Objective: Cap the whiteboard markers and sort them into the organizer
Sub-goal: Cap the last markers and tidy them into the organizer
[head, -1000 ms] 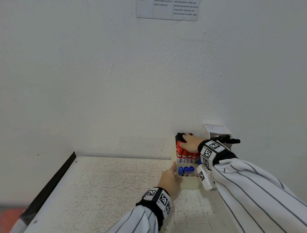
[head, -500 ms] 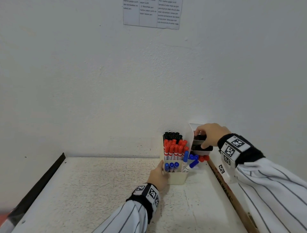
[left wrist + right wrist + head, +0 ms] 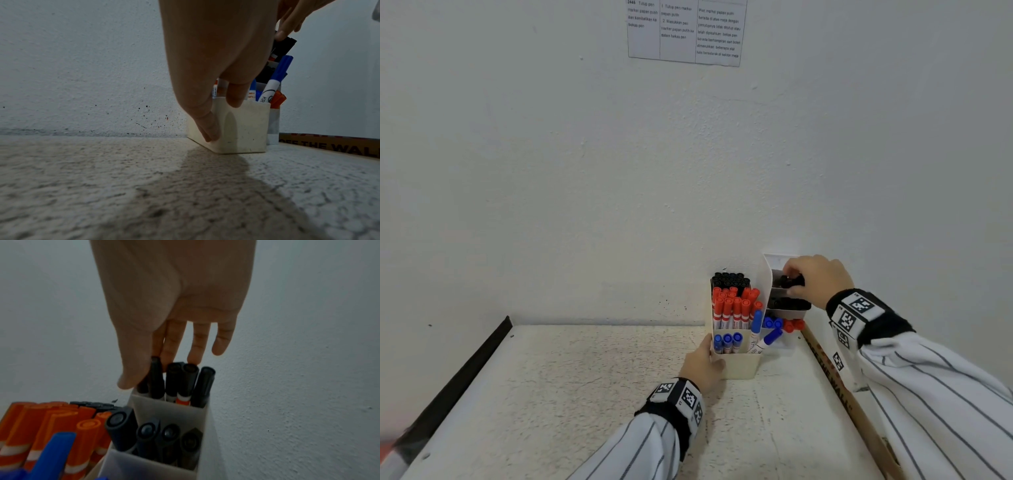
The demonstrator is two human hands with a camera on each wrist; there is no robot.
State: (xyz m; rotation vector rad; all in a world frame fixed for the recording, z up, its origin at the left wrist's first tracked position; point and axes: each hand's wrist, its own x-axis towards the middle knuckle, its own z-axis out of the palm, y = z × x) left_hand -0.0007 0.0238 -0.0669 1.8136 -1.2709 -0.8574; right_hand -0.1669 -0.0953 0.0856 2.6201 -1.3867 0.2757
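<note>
A cream organizer [image 3: 739, 368] stands at the table's back right, filled with black markers [image 3: 731, 279], red markers [image 3: 732, 308] and blue markers [image 3: 727, 342]. My left hand [image 3: 714, 356] grips its front left corner, thumb on the front face [image 3: 236, 100]. A white tiered organizer [image 3: 768, 284] stands just right of it, with black markers in its upper compartments [image 3: 180, 381]. My right hand [image 3: 792, 284] reaches into the top compartment, where thumb and index finger pinch one black marker [image 3: 156, 379]. Blue caps [image 3: 774, 323] and red caps [image 3: 792, 325] show lower down.
The white wall runs close behind both organizers and to the right. A printed cardboard strip [image 3: 835, 380] lies along the table's right edge and a dark rim [image 3: 448, 387] along the left. The speckled tabletop [image 3: 585, 394] stretches left and front. A paper sheet [image 3: 685, 31] hangs above.
My right hand left the black markers at the back of the cream organizer and went right to the white organizer's top compartment. My left hand has kept its hold.
</note>
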